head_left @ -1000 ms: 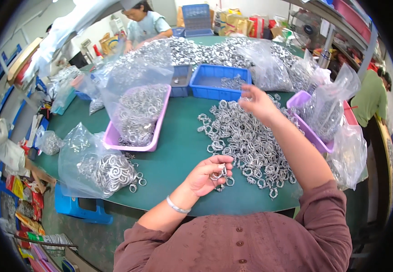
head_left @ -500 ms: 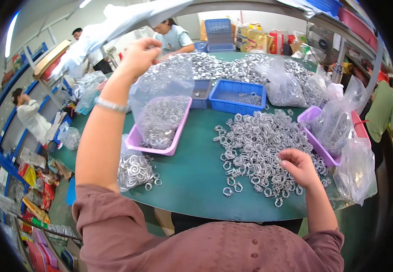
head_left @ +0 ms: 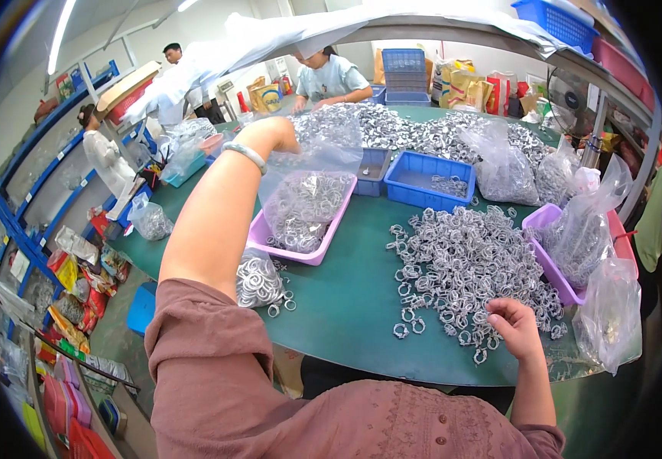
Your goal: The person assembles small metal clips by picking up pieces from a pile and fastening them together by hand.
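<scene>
My left hand point(head_left: 279, 136) reaches over the top of a clear plastic bag point(head_left: 277, 180). Its fingers bend down and away, so their tips are mostly hidden. The bag, partly filled with small grey metal rings point(head_left: 312, 195), rests in a pink tray point(head_left: 312, 258). My right hand point(head_left: 518, 327) is at the near right edge of a large loose pile of similar rings point(head_left: 465, 260). Its fingers are curled toward the thumb; anything between them is too small to make out. Beside the tray's near end sits a smaller bag of rings point(head_left: 258, 281).
Past the pile are a blue tray point(head_left: 430, 200) with a few rings and a grey tray point(head_left: 371, 183). A purple tray point(head_left: 576, 294) with bagged rings stands at right. Metal parts point(head_left: 392, 126) heap across the far green table point(head_left: 346, 321). A person point(head_left: 331, 80) works opposite.
My left hand has come down from its raised position to the bag's top. My right hand stays by the pile's near edge. The whole view has shifted with my head.
</scene>
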`<state>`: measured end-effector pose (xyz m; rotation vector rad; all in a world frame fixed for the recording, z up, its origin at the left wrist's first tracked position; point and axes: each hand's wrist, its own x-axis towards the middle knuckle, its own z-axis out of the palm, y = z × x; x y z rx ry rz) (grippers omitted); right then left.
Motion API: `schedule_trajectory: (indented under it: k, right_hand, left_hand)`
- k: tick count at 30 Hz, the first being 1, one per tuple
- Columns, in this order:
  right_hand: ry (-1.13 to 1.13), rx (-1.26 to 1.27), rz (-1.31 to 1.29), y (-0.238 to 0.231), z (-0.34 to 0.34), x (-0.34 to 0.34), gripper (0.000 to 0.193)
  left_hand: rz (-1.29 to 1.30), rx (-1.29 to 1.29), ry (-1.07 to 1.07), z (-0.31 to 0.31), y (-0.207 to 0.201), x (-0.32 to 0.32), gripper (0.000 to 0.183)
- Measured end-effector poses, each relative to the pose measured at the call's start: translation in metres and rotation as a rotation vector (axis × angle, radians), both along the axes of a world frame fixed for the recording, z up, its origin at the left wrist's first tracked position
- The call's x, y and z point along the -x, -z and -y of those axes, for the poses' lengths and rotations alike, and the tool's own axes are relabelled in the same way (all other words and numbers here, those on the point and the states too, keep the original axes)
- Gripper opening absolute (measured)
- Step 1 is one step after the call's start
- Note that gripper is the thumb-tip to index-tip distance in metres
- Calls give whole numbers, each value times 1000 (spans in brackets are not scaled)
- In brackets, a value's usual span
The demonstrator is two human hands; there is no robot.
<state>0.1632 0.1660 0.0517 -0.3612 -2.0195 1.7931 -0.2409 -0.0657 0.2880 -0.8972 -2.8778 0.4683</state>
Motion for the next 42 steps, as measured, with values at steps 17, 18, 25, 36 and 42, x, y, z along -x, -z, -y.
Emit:
schedule_trajectory:
  k: [17, 18, 25, 36, 42]
  right_hand:
    - [-247, -1243, 94, 16, 78, 49, 55]
    - [-250, -1290, 106, 18, 81, 49, 54]
    - [-244, -1253, 19, 33, 77, 49, 27]
    - [-123, -1168, -71, 37, 78, 49, 16]
    - [-141, -1062, -82, 36, 78, 47, 24]
  left_hand:
    - [3, -633, 918, -21, 116, -147, 19]
    - [157, -540, 883, -19, 140, -163, 26]
    - [586, -496, 685, -13, 255, -211, 67]
    - [704, -762, 664, -8, 272, -231, 48]
    - [662, -837, 672, -1, 277, -240, 47]
